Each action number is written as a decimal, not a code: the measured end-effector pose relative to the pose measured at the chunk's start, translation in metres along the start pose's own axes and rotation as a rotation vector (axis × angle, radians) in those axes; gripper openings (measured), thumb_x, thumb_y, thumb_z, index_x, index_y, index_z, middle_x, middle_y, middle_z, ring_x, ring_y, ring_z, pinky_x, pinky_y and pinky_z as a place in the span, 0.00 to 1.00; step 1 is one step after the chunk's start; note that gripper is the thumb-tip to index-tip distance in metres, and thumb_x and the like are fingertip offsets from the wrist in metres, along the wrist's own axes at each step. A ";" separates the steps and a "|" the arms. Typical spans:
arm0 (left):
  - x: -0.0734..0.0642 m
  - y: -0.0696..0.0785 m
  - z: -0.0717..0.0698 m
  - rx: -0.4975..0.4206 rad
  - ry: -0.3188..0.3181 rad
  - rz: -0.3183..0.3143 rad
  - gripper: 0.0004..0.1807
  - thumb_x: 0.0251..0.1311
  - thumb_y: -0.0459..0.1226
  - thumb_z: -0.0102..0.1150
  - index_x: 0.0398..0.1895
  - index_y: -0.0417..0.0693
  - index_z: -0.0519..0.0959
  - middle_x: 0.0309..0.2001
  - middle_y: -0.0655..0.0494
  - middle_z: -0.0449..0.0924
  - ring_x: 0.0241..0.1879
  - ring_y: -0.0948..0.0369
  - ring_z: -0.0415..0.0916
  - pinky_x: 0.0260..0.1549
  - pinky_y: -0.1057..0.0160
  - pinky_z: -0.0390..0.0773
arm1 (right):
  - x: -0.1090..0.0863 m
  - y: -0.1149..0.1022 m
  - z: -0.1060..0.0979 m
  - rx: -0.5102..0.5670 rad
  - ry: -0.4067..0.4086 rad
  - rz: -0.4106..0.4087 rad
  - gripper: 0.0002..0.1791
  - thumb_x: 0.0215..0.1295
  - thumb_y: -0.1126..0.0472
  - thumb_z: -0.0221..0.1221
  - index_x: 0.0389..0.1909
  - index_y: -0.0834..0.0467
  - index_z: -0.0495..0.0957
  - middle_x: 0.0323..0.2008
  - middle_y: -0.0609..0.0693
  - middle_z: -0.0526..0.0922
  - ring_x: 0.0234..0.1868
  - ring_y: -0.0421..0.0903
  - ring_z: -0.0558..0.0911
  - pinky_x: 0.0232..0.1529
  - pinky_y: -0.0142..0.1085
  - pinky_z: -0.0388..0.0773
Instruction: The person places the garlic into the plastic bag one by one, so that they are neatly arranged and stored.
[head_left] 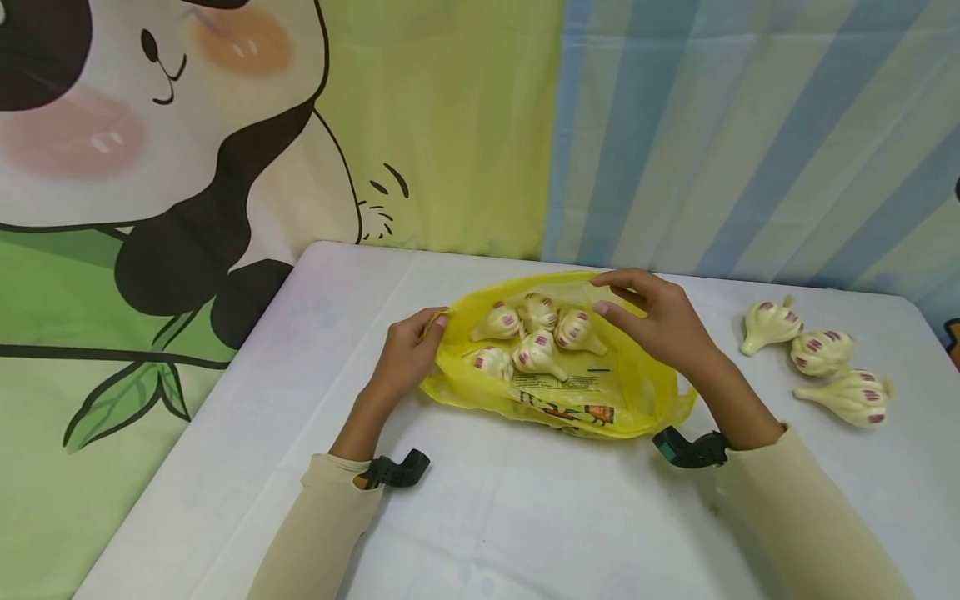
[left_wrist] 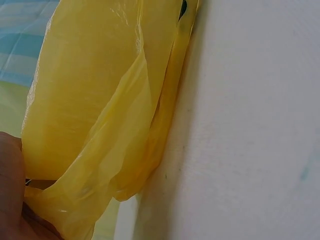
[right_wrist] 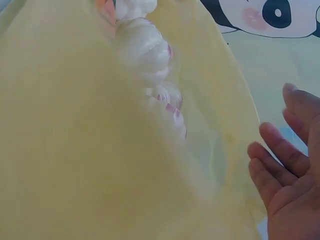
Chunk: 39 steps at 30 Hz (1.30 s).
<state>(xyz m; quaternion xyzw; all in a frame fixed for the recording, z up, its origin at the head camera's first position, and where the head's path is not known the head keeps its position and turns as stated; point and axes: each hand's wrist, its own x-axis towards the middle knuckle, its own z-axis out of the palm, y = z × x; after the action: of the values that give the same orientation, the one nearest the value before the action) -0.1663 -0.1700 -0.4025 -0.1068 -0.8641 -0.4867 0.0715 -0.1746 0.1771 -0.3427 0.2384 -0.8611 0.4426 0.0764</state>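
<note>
1. Thin yellow translucent plastic bag with printed pictures (head_left: 647,402): one, on the white cloth-covered table (head_left: 480,517), its mouth spread open.
2. Cream garlic bulbs with purple streaks and long necks (head_left: 538,352): five, inside the bag, grouped from nine to twelve o'clock of its centre.
3. Loose garlic bulbs of the same pattern (head_left: 822,352): three, close together on the table, at three o'clock from the bag.
4. Bare left hand (head_left: 411,354): at the bag's nine o'clock, thumb and fingers pinching the rim.
5. Bare right hand (head_left: 660,321): over the bag's one o'clock side, thumb and fingers wide apart, holding nothing. Whether it touches the film, I cannot tell from here.
6. Handling note, my judgement: the step appears to be holding the mouth open. A light, low pull from nine o'clock suits such limp film; a hard tug could slide the bag or tip bulbs out. The right fingertips should clear the rim, lest they snag it.
</note>
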 end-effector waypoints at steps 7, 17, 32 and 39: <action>0.000 0.000 0.000 -0.006 0.000 0.013 0.19 0.74 0.43 0.46 0.58 0.42 0.78 0.54 0.51 0.80 0.56 0.59 0.74 0.56 0.56 0.72 | -0.006 -0.001 -0.005 0.070 0.225 -0.111 0.14 0.64 0.74 0.59 0.51 0.67 0.78 0.56 0.60 0.77 0.63 0.51 0.71 0.63 0.33 0.65; 0.001 -0.002 0.001 -0.014 0.002 0.026 0.19 0.74 0.43 0.47 0.56 0.41 0.79 0.53 0.50 0.80 0.55 0.58 0.75 0.55 0.55 0.73 | -0.019 0.007 -0.019 0.158 0.301 -0.149 0.16 0.63 0.81 0.55 0.52 0.75 0.74 0.50 0.63 0.77 0.61 0.46 0.73 0.63 0.36 0.66; -0.001 -0.001 0.002 -0.012 -0.006 0.017 0.21 0.74 0.44 0.46 0.57 0.40 0.79 0.53 0.49 0.80 0.55 0.57 0.75 0.55 0.54 0.73 | -0.057 0.069 -0.054 0.113 0.600 0.154 0.20 0.66 0.72 0.58 0.59 0.65 0.74 0.55 0.45 0.74 0.63 0.43 0.70 0.64 0.34 0.64; -0.001 -0.002 0.001 -0.017 -0.006 0.021 0.20 0.74 0.44 0.46 0.57 0.40 0.78 0.54 0.50 0.80 0.56 0.58 0.74 0.56 0.55 0.73 | -0.066 0.084 -0.070 0.075 0.751 0.326 0.22 0.66 0.67 0.60 0.61 0.59 0.74 0.56 0.40 0.72 0.63 0.42 0.68 0.65 0.32 0.61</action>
<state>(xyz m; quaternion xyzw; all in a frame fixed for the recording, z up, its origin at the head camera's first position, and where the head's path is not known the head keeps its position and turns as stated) -0.1654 -0.1701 -0.4046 -0.1179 -0.8591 -0.4927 0.0730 -0.1625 0.2967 -0.3844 -0.0770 -0.7830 0.5363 0.3055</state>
